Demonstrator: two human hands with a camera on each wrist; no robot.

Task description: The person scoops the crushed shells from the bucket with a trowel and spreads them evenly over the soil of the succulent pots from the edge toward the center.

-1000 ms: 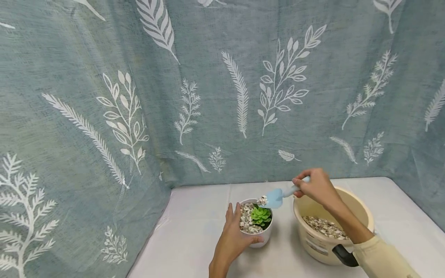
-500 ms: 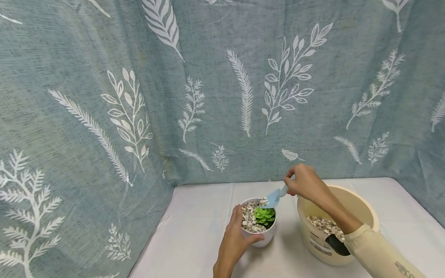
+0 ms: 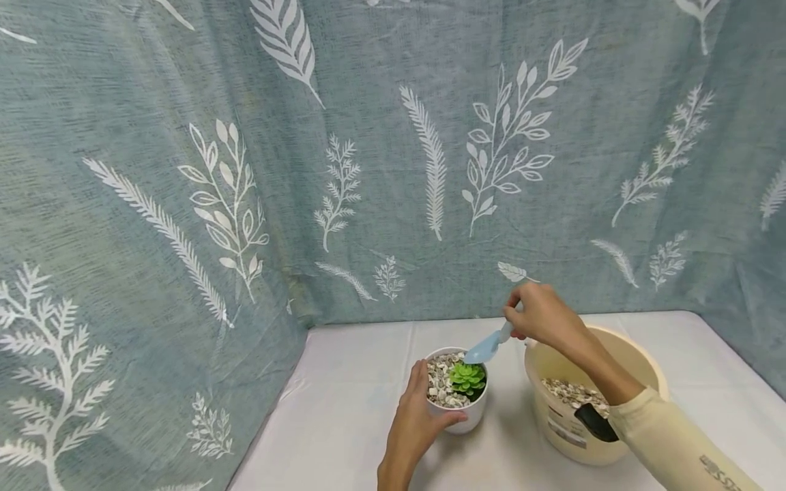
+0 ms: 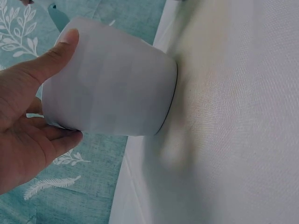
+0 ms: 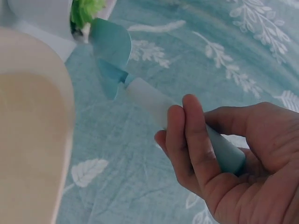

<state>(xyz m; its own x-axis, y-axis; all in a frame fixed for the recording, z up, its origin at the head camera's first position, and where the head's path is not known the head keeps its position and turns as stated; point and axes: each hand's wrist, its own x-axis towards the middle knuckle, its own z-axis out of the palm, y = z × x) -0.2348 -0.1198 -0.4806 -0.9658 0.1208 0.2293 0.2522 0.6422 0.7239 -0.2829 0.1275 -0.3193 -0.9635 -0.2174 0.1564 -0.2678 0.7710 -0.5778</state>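
Note:
A white plant pot (image 3: 473, 416) stands on the table, holding pale pebbles (image 3: 441, 378) and a green succulent (image 3: 468, 377). My left hand (image 3: 413, 417) grips the pot from the left, its thumb (image 4: 69, 39) and fingers on opposite sides near the rim in the left wrist view. In my right hand (image 3: 543, 315) is a small light-blue trowel (image 3: 483, 348), held by its handle (image 5: 149, 100). The trowel's blade tilts over the pot's far right rim, right beside the succulent, and its upper face shows no pebbles in the head view.
A cream bucket (image 3: 565, 429) with pebbles (image 3: 571, 392) in its bottom stands right of the pot, under my right forearm. White cloth (image 3: 344, 409) covers the table. A teal leaf-print curtain (image 3: 368, 204) hangs behind and at the left.
The trowel has come down to the left over the pot and tipped; the pebbles on its blade have gone off it. My left hand keeps its hold on the pot.

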